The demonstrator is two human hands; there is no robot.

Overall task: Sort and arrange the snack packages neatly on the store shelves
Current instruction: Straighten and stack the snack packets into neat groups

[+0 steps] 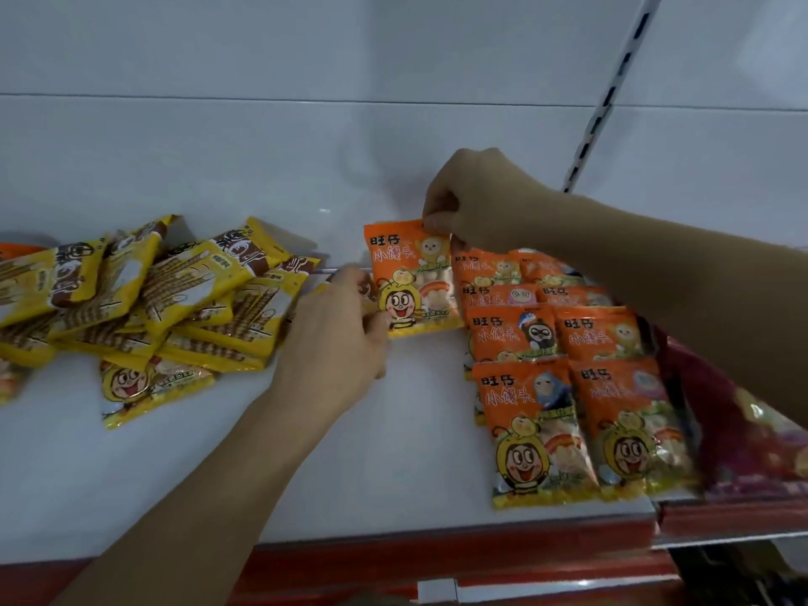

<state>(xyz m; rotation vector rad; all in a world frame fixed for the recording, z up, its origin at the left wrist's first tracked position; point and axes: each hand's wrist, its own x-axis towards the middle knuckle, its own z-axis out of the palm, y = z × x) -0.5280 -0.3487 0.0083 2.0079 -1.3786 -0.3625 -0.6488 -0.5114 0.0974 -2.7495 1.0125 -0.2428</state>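
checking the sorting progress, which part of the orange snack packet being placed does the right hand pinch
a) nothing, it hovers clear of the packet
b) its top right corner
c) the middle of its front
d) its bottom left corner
b: the right hand pinches the top right corner of the orange plastic snack packet, while the left hand holds its lower left edge beside the neat rows of matching orange packets.

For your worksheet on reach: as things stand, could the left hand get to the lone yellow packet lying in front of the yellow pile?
Probably yes. The left hand pinches the orange packet, so it must let go first. The yellow packet lies flat on bare shelf close to that forearm, with nothing on top of its front part.
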